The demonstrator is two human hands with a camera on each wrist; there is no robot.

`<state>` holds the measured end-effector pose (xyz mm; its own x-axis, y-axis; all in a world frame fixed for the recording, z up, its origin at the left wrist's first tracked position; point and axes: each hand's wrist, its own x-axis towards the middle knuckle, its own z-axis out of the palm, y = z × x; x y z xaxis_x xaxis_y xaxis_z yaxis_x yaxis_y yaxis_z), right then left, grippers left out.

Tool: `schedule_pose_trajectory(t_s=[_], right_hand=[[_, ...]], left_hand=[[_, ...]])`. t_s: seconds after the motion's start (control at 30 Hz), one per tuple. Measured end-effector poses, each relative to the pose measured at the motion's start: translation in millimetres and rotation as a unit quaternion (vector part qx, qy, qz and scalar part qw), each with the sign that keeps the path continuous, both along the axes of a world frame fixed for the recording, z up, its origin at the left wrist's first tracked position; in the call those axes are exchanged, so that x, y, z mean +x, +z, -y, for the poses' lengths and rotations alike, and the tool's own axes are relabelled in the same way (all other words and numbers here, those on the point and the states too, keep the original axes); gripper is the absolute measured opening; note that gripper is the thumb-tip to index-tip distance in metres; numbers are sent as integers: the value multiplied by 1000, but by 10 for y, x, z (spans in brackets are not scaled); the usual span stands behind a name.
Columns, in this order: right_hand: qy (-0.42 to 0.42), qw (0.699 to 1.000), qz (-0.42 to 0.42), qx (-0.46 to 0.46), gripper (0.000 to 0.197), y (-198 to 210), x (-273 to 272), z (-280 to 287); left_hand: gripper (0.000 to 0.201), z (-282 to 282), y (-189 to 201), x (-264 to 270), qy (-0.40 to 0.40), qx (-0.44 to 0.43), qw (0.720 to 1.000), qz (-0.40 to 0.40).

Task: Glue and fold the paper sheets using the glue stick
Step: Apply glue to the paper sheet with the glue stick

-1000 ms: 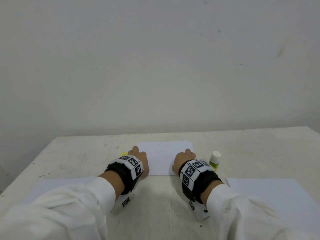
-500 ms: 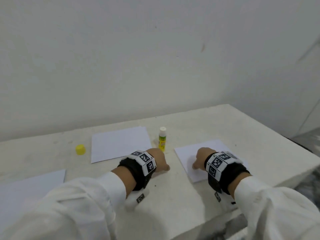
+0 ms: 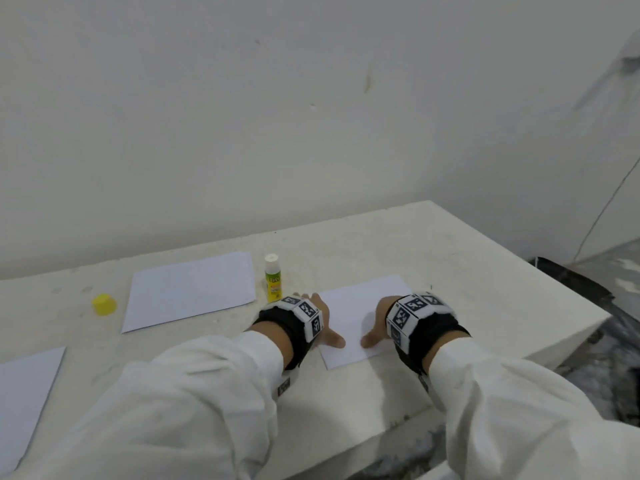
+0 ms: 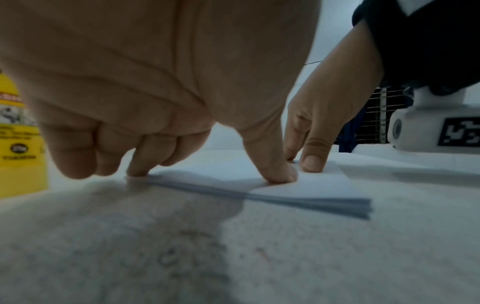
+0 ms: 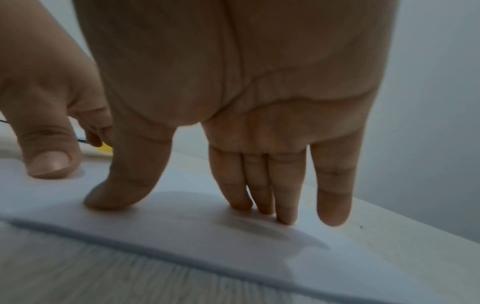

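Observation:
A small stack of white paper sheets (image 3: 353, 313) lies on the table near its right end. My left hand (image 3: 323, 318) presses its left side with thumb (image 4: 275, 172) and fingertips, fingers straight. My right hand (image 3: 377, 323) lies flat on the stack's right part, its fingers (image 5: 259, 191) and thumb pressing down. The stack's layered edge (image 4: 298, 202) shows in the left wrist view and its near edge (image 5: 182, 253) in the right wrist view. The glue stick (image 3: 272, 283) stands upright and uncapped just left of my left hand. Its yellow cap (image 3: 104, 304) sits apart at the left.
A folded paper bundle (image 3: 190, 294) lies left of the glue stick. Another white sheet (image 3: 24, 393) lies at the near left. The table's right edge (image 3: 540, 282) drops off close to my right hand, with dark clutter on the floor beyond.
Both hands left the middle folded bundle and went right to the right-hand stack. The left hand, on bare table half a second ago, now presses that stack beside the right hand.

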<state>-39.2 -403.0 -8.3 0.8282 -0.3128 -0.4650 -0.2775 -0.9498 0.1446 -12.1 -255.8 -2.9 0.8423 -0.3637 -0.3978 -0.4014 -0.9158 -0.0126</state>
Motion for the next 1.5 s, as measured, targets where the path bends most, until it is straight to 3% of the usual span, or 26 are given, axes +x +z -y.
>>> schedule_pose_trajectory(t_s=[0.13,0.37,0.47,0.53,0.57,0.63,0.7,0.8,0.97,1.1,1.2,1.27,1.33,1.4,1.5], right_hand=[[41,999,14,-8,66,29,32,14],[74,997,28,-21,66,22,31,59],[90,995,34,-26,68,-16,27,52],[104,994,24,-19,64,-31,38,36],[108,994,20,-16,63,-28,41,27],[110,994,13,-16,64,-17,52,5],[103,995,6,-12,61,-2,55,-14],[92,996,6,14,53,39,29,-7],[108,992,11,63,43,122,-137,15],[150,981,87,91,18,227,-362,-92],[194,964,100,148,25,258,-537,-239],[233,955,80,165,28,283,-647,-319],[280,949,45,136,26,264,-706,-385],[270,955,20,120,20,179,-715,-423],[254,965,-14,62,37,59,-729,-393]], left_hand=[[113,43,43,1,33,-11,999,-23],[113,106,88,-27,59,-83,993,-62],[108,104,166,-95,55,-164,982,-72],[101,73,209,-114,95,-260,956,-94],[97,47,206,-114,138,-320,930,-114],[84,14,191,-151,236,-429,857,-161],[63,11,153,-211,308,-481,798,-192],[26,36,116,-299,353,-486,775,-199],[22,91,102,-336,362,-447,792,-206],[31,63,69,-283,381,-468,767,-219],[25,9,44,-257,397,-498,733,-239],[19,-13,44,-245,403,-496,727,-252],[13,-21,61,-238,403,-491,726,-265],[11,-31,77,-237,404,-495,717,-279],[14,-43,77,-255,390,-496,718,-292]])
